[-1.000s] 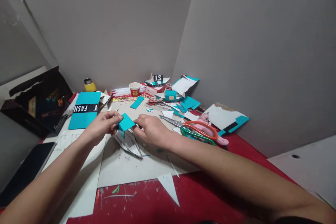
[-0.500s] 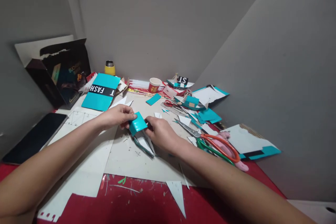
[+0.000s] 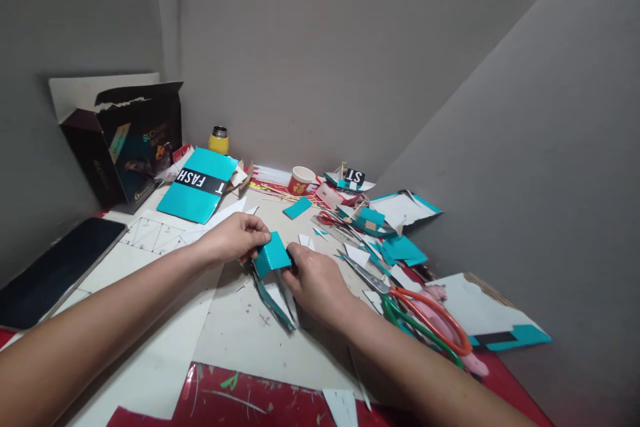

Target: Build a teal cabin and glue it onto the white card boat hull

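Note:
My left hand (image 3: pixel 236 238) and my right hand (image 3: pixel 316 281) meet over the middle of the table, both pinching a small folded teal card piece (image 3: pixel 273 255). That piece sits atop a pointed teal-and-white card shape (image 3: pixel 275 297) lying on the grey cardboard sheet (image 3: pixel 250 340). The fingers of both hands are closed on the teal piece, left from its left edge, right from its right edge.
Scissors with orange and green handles (image 3: pixel 420 320) lie right of my right hand among teal and white scraps (image 3: pixel 400 250). A teal "FASH" card (image 3: pixel 197 185), red cup (image 3: pixel 301 181), yellow bottle (image 3: pixel 219 140), black box (image 3: pixel 127 140) and dark tablet (image 3: pixel 55 270) stand around. Grey walls close the right.
The view has swung left and down. Both hands keep hold of the teal piece, which is now pressed lower onto the pointed card shape.

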`<state>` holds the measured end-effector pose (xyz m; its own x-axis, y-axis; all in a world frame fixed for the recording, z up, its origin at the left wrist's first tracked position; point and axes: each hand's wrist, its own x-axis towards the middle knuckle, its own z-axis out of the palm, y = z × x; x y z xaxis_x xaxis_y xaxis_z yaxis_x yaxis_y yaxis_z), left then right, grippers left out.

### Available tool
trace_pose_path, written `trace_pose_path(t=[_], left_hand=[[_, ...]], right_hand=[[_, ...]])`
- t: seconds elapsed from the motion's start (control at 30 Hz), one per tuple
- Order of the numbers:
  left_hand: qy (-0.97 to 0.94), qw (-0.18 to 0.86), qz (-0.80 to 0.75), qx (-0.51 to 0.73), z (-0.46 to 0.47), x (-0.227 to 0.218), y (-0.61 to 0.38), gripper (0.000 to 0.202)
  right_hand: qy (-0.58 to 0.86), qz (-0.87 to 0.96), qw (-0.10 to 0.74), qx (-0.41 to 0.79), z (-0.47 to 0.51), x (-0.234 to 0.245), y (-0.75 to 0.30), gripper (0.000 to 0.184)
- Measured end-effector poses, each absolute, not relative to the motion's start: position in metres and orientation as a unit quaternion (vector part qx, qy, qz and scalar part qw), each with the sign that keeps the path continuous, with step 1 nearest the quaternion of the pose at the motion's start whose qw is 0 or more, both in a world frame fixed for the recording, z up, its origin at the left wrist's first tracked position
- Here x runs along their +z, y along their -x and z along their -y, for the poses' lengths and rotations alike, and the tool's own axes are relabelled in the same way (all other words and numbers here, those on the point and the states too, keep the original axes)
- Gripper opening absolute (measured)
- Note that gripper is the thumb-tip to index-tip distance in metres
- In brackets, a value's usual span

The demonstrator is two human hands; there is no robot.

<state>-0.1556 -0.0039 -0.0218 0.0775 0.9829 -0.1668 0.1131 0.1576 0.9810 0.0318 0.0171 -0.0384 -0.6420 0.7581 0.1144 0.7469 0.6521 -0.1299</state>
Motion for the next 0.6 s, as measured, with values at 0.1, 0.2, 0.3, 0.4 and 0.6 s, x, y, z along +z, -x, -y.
trace_pose_path(t=[0.1,0.2,0.3,0.4,0.6], left_hand=[[-0.487,0.530,-0.548,0.425,0.0040,-0.0245,0.1518,0.009],[-0.476,0.529,-0.550,0.437,0.0055,-0.0245,0.1505,0.007],[-0.473,0.528,-0.549,0.442,0.0069,-0.0229,0.1499,0.007],[-0.479,0.528,-0.553,0.431,0.0063,-0.0241,0.1501,0.008],[-0.512,0.521,-0.560,0.391,0.0028,-0.0282,0.1567,0.008]], right_hand=[[0.422,0.903,0.075,0.039,-0.0163,-0.0378,-0.0322,0.008],[0.430,0.899,0.073,0.044,-0.0152,-0.0370,-0.0320,0.008],[0.434,0.897,0.074,0.046,-0.0157,-0.0364,-0.0317,0.009],[0.434,0.897,0.071,0.047,-0.0169,-0.0373,-0.0318,0.008],[0.428,0.900,0.071,0.047,-0.0156,-0.0393,-0.0323,0.009]])
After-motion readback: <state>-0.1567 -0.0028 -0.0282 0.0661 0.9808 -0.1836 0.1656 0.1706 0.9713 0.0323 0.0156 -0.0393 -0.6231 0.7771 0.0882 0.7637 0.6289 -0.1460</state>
